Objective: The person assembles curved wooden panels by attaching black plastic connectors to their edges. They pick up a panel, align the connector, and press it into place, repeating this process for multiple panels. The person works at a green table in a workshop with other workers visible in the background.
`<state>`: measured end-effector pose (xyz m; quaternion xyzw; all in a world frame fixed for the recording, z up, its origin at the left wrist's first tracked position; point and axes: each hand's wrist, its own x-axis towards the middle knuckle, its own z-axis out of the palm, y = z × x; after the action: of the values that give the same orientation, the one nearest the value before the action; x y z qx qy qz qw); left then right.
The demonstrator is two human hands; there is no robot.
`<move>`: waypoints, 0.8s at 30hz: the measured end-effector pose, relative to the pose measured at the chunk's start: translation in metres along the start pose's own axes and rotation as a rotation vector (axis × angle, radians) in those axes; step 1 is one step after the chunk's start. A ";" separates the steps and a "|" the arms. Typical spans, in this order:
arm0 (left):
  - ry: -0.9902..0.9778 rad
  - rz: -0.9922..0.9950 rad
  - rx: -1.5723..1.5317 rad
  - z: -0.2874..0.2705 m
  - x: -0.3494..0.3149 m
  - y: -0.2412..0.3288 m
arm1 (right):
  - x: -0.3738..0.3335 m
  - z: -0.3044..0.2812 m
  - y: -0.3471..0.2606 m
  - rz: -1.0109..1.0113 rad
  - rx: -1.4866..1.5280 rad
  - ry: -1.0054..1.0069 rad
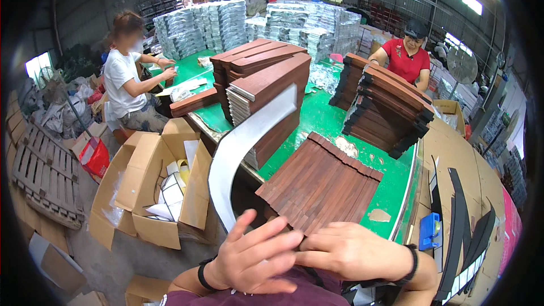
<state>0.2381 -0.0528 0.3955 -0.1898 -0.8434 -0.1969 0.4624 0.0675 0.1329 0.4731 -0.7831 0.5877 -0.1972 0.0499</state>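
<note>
My left hand [252, 258] is raised before my body with its fingers spread, holding nothing I can see. Close beside it, my right hand [354, 252] has its fingers curled together at the near edge of the brown wood-look slats [320, 184]; what they grip, if anything, is hidden. Those slats lie side by side in a slanting layer on the green tabletop [286, 153]. A long white strip [226, 164] with a dark edge curves up past a tall stack of brown boards [280, 76]. Its lower end disappears behind my left hand.
An open cardboard box [150, 178] with white pieces stands on the floor at left. Black-ended boards [388, 107] are stacked at right. A blue tape dispenser [429, 231] and black strips [453, 232] lie nearby. Two people [127, 79] [405, 59] work across the table.
</note>
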 end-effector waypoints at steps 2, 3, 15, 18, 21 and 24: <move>-0.183 -0.241 -0.033 0.001 0.006 0.000 | 0.010 0.011 0.002 0.019 -0.054 -0.009; -0.262 -0.381 -0.052 0.004 -0.005 -0.004 | 0.014 0.013 0.003 0.011 -0.120 0.090; -0.273 -0.907 -0.539 0.002 -0.068 -0.032 | 0.034 0.093 0.063 0.349 0.315 0.378; -0.294 -0.927 -0.584 -0.003 -0.071 -0.037 | 0.046 0.100 0.066 0.318 0.250 0.380; -0.214 -0.909 -0.658 -0.005 -0.076 -0.041 | 0.055 0.103 0.062 0.368 0.433 0.316; -0.231 -1.145 -0.823 -0.012 -0.080 -0.052 | 0.064 0.115 0.061 0.240 0.404 0.254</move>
<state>0.2604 -0.1142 0.3243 0.1041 -0.7115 -0.6897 0.0851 0.0698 0.0361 0.3644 -0.6509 0.6266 -0.3999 0.1541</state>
